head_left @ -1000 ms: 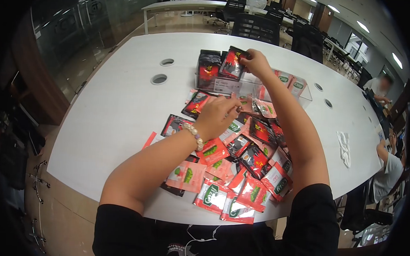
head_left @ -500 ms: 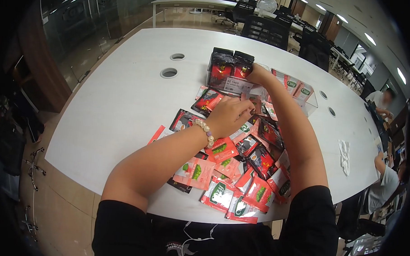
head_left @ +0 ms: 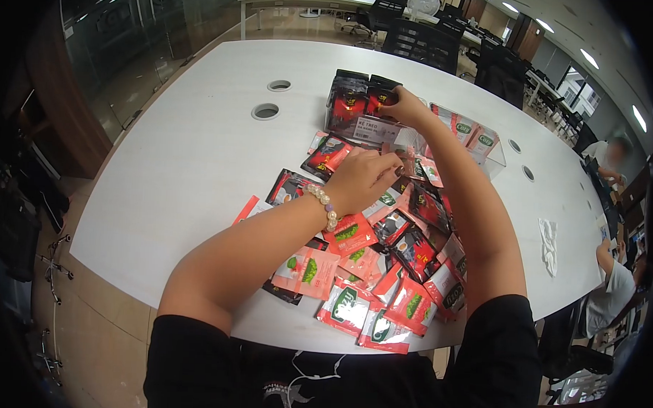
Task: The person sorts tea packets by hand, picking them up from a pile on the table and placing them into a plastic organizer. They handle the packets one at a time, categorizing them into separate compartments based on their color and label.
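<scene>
My right hand [head_left: 407, 108] is at the clear plastic box [head_left: 413, 139], its thumb and fingers closed on a black-and-red coffee sachet [head_left: 377, 101] in the box's left part. More black sachets [head_left: 346, 104] stand upright beside it. My left hand [head_left: 360, 180], with a beaded bracelet at the wrist, hovers over or rests on the loose pile. Its fingers are curled together, and what lies under them is hidden. Around it lie several pink Cozy tea sachets [head_left: 350, 233] and black coffee sachets [head_left: 414, 252], overlapping at many angles.
Upright Cozy sachets [head_left: 481, 140] fill the box's right part. A crumpled white strip [head_left: 548, 246] lies on the white table [head_left: 177, 163] to the right. Round cable holes [head_left: 265, 111] pierce the tabletop. Another person [head_left: 605, 286] sits at the right edge; office chairs [head_left: 420, 47] stand behind.
My right hand has come up slightly, and its thumb now shows at the front of the black sachets. My left hand stays nearly in place over the pile.
</scene>
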Demonstrator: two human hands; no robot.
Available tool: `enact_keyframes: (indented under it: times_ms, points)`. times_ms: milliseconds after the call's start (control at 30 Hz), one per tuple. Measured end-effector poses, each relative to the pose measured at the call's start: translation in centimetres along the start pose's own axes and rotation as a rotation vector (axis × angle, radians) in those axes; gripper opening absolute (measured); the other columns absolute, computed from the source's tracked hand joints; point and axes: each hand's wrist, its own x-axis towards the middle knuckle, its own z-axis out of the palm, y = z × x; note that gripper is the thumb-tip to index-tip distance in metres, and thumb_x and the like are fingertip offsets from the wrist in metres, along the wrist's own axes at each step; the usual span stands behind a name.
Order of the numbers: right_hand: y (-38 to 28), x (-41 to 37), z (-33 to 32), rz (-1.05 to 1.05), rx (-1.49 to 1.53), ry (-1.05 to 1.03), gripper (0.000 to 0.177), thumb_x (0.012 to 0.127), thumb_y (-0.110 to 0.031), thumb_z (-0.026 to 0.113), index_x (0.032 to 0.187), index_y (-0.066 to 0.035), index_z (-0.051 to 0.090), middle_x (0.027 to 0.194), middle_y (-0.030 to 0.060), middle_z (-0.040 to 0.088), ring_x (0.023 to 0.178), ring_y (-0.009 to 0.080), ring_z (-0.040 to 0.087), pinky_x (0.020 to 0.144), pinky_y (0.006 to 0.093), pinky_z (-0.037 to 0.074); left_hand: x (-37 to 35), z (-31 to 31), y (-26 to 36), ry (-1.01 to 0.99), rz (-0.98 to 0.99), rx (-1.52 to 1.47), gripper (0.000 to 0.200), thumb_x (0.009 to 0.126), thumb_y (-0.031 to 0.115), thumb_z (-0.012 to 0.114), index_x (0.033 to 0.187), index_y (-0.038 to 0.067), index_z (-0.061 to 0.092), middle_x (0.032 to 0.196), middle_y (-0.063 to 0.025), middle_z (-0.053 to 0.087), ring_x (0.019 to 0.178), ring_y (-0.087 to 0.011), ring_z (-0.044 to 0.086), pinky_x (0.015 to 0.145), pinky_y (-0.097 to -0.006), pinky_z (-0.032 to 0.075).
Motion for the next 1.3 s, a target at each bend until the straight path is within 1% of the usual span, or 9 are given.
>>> enact_keyframes:
  times_ms: [200, 300, 400, 500, 667, 967, 1033, 1100, 1300]
  points:
    - [-2.6, -5.9, -2.7, -0.399, -0.212, 0.380, 0.039, 0.069, -0.022, 0.072, 0.099, -0.003, 0.056, 0.092, 0.0173, 0.062, 0.087, 0.0323, 0.061, 0.074, 0.0396, 0.049, 0.0, 0.3, -0.4, 0.041, -0.004, -0.008, 0.018, 0.088, 0.018, 0.043, 0.093, 0.008, 0.057, 0.071, -0.0074, 0.059, 0.071, -0.0246, 0.057, 0.072, -0.0361, 0.040]
    - [-2.2, -8.4, -3.2, -0.450, -0.181, -0.134, 0.033, 0.070, -0.022, 0.070, 0.096, -0.005, 0.058, 0.091, 0.0153, 0.063, 0.088, 0.0326, 0.061, 0.075, 0.0400, 0.049, 0.1, 0.3, -0.4, 0.048, -0.019, 0.006, 0.020, 0.089, 0.020, 0.041, 0.092, 0.008, 0.057, 0.067, -0.0057, 0.058, 0.068, -0.0229, 0.058, 0.072, -0.0356, 0.040]
    - [-2.3, -11.7, -1.8, -0.541, -0.354, -0.234, 0.028, 0.072, -0.020, 0.063, 0.097, -0.007, 0.060, 0.087, 0.0134, 0.065, 0.083, 0.0323, 0.062, 0.072, 0.0393, 0.049, 0.4, 0.1, 0.0, 0.039, -0.016, -0.042, 0.026, 0.092, 0.024, 0.036, 0.090, 0.009, 0.056, 0.064, -0.0035, 0.056, 0.061, -0.0190, 0.057, 0.071, -0.0331, 0.039]
    - [-2.8, -13.1, -2.5, -0.240, -0.438, -0.352, 0.030, 0.073, -0.012, 0.061, 0.103, -0.009, 0.060, 0.090, 0.0142, 0.065, 0.083, 0.0353, 0.061, 0.074, 0.0418, 0.048, 0.4, 0.0, 0.2, 0.019, -0.041, -0.078, 0.029, 0.092, 0.026, 0.034, 0.089, 0.009, 0.056, 0.060, -0.0019, 0.054, 0.058, -0.0172, 0.054, 0.074, -0.0322, 0.037]
    - [0.3, -12.5, -4.1, -0.501, -0.115, 0.017, 0.040, 0.075, 0.008, 0.048, 0.110, -0.009, 0.059, 0.093, 0.0114, 0.066, 0.082, 0.0302, 0.064, 0.072, 0.0395, 0.049, 0.5, 0.0, -0.5, 0.001, -0.042, -0.131, 0.035, 0.094, 0.032, 0.034, 0.093, 0.005, 0.056, 0.061, -0.0037, 0.052, 0.057, -0.0158, 0.052, 0.066, -0.0295, 0.041]
    - [6.8, -11.3, -15.0, -0.419, -0.017, 0.519, 0.014, 0.075, 0.003, 0.059, 0.088, -0.002, 0.057, 0.081, 0.0012, 0.060, 0.078, 0.0072, 0.053, 0.075, 0.0218, 0.041, 0.5, 0.2, -0.1, 0.025, -0.142, -0.312, 0.044, 0.095, 0.039, 0.034, 0.093, 0.002, 0.058, 0.060, -0.0054, 0.052, 0.053, -0.0131, 0.049, 0.051, -0.0259, 0.040]
    - [8.3, -11.5, -16.3, -0.215, 0.131, 0.459, 0.012, 0.078, 0.002, 0.058, 0.087, -0.003, 0.052, 0.083, 0.0016, 0.058, 0.076, 0.0063, 0.053, 0.069, 0.0197, 0.042, 0.5, 0.2, 0.2, 0.024, -0.146, -0.295, 0.046, 0.096, 0.041, 0.033, 0.093, 0.001, 0.057, 0.060, -0.0054, 0.052, 0.056, -0.0134, 0.051, 0.056, -0.0269, 0.041]
    - [10.1, -10.8, -16.4, -0.322, 0.180, 0.652, 0.022, 0.077, -0.004, 0.060, 0.099, -0.008, 0.057, 0.085, 0.0026, 0.062, 0.068, 0.0096, 0.055, 0.062, 0.0224, 0.045, 0.5, 0.1, 0.4, 0.033, -0.144, -0.267, 0.046, 0.096, 0.040, 0.032, 0.093, 0.001, 0.057, 0.060, -0.0055, 0.051, 0.057, -0.0136, 0.051, 0.059, -0.0273, 0.042]
    - [11.6, -11.4, -16.8, -0.127, 0.619, 0.520, 0.038, 0.081, -0.004, 0.058, 0.118, -0.006, 0.050, 0.105, 0.0131, 0.058, 0.085, 0.0190, 0.062, 0.076, 0.0304, 0.054, 0.3, -0.3, 0.5, -0.018, -0.191, -0.266, 0.048, 0.097, 0.042, 0.030, 0.095, 0.001, 0.056, 0.066, -0.0042, 0.052, 0.064, -0.0115, 0.050, 0.064, -0.0252, 0.040]
